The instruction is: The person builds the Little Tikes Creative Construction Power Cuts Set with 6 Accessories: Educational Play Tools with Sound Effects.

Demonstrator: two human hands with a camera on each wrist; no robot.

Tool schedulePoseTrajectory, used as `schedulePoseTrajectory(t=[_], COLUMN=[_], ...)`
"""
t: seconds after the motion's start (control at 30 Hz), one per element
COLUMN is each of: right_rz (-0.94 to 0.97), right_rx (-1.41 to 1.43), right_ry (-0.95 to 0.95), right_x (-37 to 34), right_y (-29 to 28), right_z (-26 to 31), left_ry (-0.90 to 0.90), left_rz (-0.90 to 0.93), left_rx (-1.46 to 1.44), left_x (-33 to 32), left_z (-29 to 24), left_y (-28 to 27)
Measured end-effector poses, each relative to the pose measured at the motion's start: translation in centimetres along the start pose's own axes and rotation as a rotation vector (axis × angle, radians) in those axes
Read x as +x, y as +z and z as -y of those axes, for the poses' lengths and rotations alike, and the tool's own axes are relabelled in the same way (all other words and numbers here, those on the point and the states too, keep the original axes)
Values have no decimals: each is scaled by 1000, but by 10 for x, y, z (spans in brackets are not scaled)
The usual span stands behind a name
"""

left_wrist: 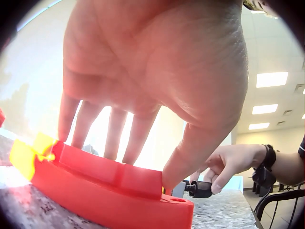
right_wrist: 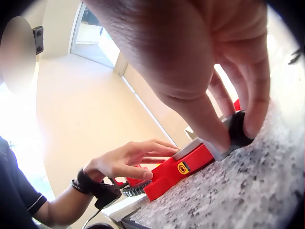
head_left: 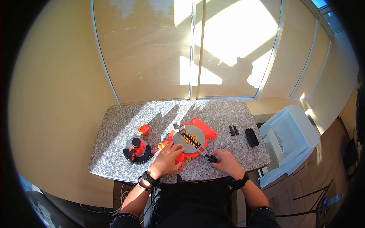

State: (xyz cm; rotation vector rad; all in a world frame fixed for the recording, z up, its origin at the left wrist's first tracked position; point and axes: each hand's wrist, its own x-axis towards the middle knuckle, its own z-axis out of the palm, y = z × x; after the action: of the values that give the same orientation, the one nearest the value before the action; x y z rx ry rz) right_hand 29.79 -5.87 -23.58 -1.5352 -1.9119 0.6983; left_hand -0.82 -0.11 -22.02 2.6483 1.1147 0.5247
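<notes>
On the speckled surface (head_left: 213, 110), at left, a red-and-black device (head_left: 140, 148) stands near a small orange piece (head_left: 143, 129). Next, the left grip (head_left: 166, 159) is released, its fingers fairly straight and resting on the red rim (left_wrist: 109, 191) of the grey round base (head_left: 178, 145). Striped yellow and black, the base has a yellow label (right_wrist: 183, 168) on its side, its print too small to read. The right grip (head_left: 228, 164) pinches a black knob (left_wrist: 202, 190) at the base's near-right edge. Beyond lie two black strips (head_left: 233, 130), then a black tray (head_left: 251, 137), its contents unclear.
</notes>
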Motion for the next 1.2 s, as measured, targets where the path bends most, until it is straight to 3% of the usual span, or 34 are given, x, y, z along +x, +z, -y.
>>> schedulePoseTrajectory(t=[1.2], right_rz=[-38], right_rx=[0], right_ry=[2], right_x=[0], right_y=[6], right_z=[3], left_ry=[70], left_rz=[-89], left_rx=[-17], left_x=[-1], left_z=[-1], left_y=[3])
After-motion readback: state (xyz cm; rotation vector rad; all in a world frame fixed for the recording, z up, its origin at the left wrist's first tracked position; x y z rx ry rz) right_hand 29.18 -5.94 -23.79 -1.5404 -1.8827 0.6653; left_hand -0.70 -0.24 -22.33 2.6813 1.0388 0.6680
